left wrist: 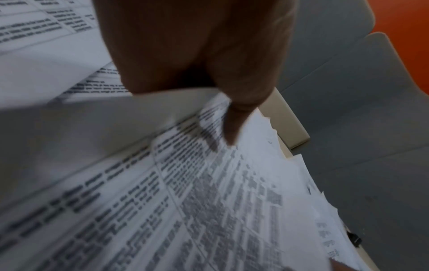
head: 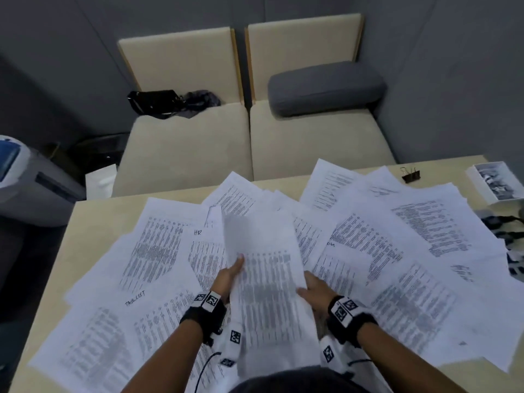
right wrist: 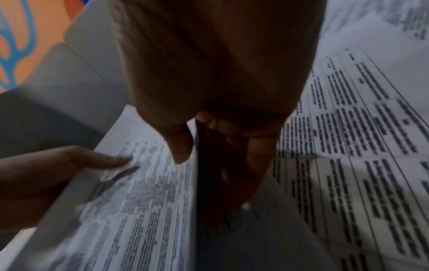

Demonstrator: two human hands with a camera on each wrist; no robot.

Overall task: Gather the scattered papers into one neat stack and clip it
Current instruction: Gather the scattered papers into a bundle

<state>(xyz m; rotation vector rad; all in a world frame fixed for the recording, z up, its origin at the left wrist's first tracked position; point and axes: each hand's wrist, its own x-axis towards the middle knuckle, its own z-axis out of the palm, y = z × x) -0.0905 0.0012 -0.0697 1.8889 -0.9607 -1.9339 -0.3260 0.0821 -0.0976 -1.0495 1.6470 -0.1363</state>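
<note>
gripping the raised sheaf of papers [head: 266, 285] by its side edges, the left hand [head: 226, 276] and right hand [head: 314, 293] pinch it thumb-on-top, likely to square it, while loose sheets [head: 425, 231] cover the worktop [head: 93, 222] and the binder clip [head: 410, 174] waits at the far right.

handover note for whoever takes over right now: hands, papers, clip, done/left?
Left hand grips the left edge of the held sheets, thumb on top. Right hand pinches their right edge.
Loose papers are spread over the table; binder clip lies far right, beside the white box.
Done: a few sheets gathered.
Left: collect the rest, square up, clip.
</note>
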